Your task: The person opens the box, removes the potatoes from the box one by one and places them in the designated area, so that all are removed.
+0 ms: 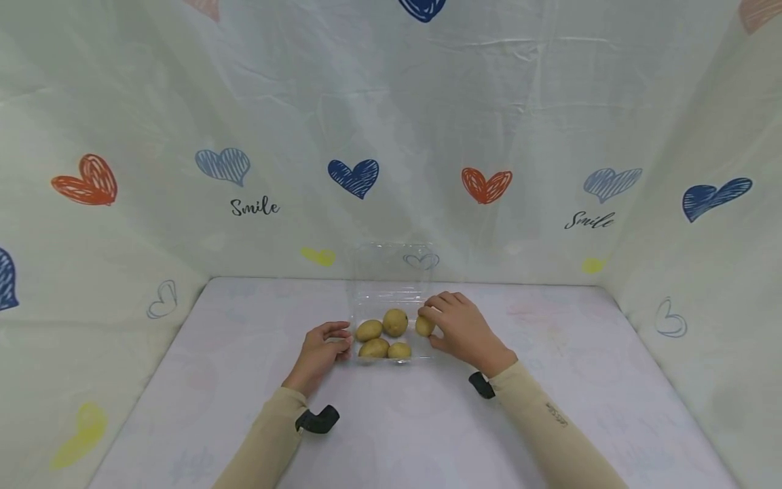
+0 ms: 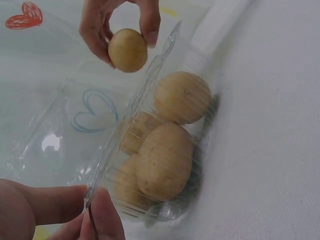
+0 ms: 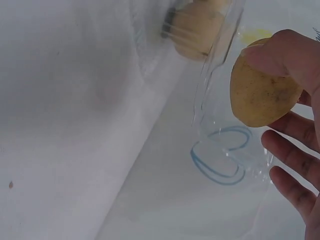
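A clear plastic clamshell box [image 1: 421,350] stands on the table with its lid [image 1: 385,275] raised at the back. Several yellowish potatoes [image 2: 167,162] lie inside, seen through the ribbed wall in the left wrist view. My left hand [image 1: 320,350] is at the box's left end, where thumb and finger pinch the thin rim [image 2: 102,172]. Over the right end, my right hand [image 1: 464,329] grips another potato [image 3: 262,92] between thumb and fingers. In the left wrist view this potato appears above the rim, apart from the others.
The white table [image 1: 244,353] extends around the box on both sides and in front. Behind it hangs a pale sheet [image 1: 421,122] printed with hearts and words. Dark wrist-worn mounts [image 1: 318,419] show at both sleeves.
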A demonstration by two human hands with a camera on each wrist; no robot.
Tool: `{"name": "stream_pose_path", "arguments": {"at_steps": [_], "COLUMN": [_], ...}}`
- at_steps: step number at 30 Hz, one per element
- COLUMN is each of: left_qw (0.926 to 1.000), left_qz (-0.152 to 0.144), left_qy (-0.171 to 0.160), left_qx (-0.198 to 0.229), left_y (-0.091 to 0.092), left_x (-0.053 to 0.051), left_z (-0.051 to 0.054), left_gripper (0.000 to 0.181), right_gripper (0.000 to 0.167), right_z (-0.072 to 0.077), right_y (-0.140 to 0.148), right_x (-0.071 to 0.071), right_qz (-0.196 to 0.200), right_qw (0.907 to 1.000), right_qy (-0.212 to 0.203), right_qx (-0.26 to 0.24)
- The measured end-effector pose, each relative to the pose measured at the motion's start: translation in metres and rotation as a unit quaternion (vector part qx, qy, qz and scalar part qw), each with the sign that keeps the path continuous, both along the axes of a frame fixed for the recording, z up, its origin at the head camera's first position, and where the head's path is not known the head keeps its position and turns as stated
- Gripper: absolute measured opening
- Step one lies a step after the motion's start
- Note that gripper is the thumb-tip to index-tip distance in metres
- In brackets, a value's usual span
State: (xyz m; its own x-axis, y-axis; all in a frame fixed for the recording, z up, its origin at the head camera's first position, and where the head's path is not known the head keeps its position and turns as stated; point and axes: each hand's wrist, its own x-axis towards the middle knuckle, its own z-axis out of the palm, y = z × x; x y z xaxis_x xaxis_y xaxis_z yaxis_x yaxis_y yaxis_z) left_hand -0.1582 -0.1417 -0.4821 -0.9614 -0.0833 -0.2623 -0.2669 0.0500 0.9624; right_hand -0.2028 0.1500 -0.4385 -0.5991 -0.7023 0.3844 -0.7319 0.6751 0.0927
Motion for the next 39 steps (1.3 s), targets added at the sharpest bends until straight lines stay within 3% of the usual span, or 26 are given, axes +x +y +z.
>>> {"name": "stream_pose_path", "arguments": {"at_steps": [18, 39], "left_qw": [1.0000, 1.0000], "left_qz": [0.002, -0.002], "left_qy": [-0.007, 0.000], "left_qx": [0.002, 0.002], "left_y": [-0.001, 0.000], "left_x": [0.001, 0.002], "left_z": [0.000, 0.001], "left_gripper": [0.036, 0.037], "right_gripper": [0.045, 0.044], "right_z": [-0.005, -0.031], "right_y": [0.044, 0.087], "right_x": [-0.005, -0.027], "right_qz": [-0.029, -0.043], "right_qw": [0.9996, 0.9976], "right_qy": [0.001, -0.030], "right_qx": [-0.001, 0.044]}}
